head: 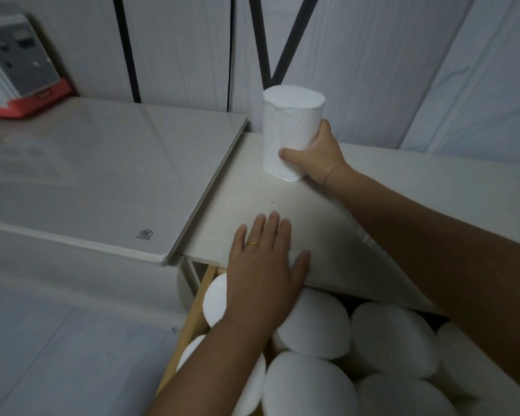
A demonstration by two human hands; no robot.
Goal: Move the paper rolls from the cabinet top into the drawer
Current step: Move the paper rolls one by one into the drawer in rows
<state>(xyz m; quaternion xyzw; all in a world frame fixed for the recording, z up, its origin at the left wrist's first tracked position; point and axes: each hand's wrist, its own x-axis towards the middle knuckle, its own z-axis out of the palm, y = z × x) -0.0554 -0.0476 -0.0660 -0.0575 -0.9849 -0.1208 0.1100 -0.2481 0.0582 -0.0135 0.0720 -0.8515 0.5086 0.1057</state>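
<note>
Head view, roll in hand: I see one paper roll [291,130] upright at upper centre of the frame, standing on the cabinet top [282,202] near the back wall.
Head view, long axis: vertical, the flat end faces up; the base appears to touch the top, though I cannot tell whether it is slightly lifted.
Head view, right hand: my right hand [315,154] is wrapped round the lower right side of the roll, thumb across the front, fingers behind; a firm grasp.
Head view, left hand: my left hand [264,265] lies flat and spread on the front edge of the cabinet top, grasping nothing, at centre of the frame.
Head view, nearer hand: the right, already on the roll; the left is well apart from it, toward the lower frame.
Head view, drawer: the drawer [192,319] is pulled open below the front edge, lower centre to lower right, with its wooden side rail at its left.
Head view, stored rolls: several rolls [394,337] stand packed end-up in the drawer, touching one another.
Head view, direction of move: I judge the roll must travel toward the lower frame, over the front edge and down.
Head view, open room: little bare space shows among the stored rolls; a dark gap lies near the rail, under my left wrist.
Head view, edges: a raised white board [102,175] borders the cabinet top at left, and my left hand lies in the path to the drawer.
</note>
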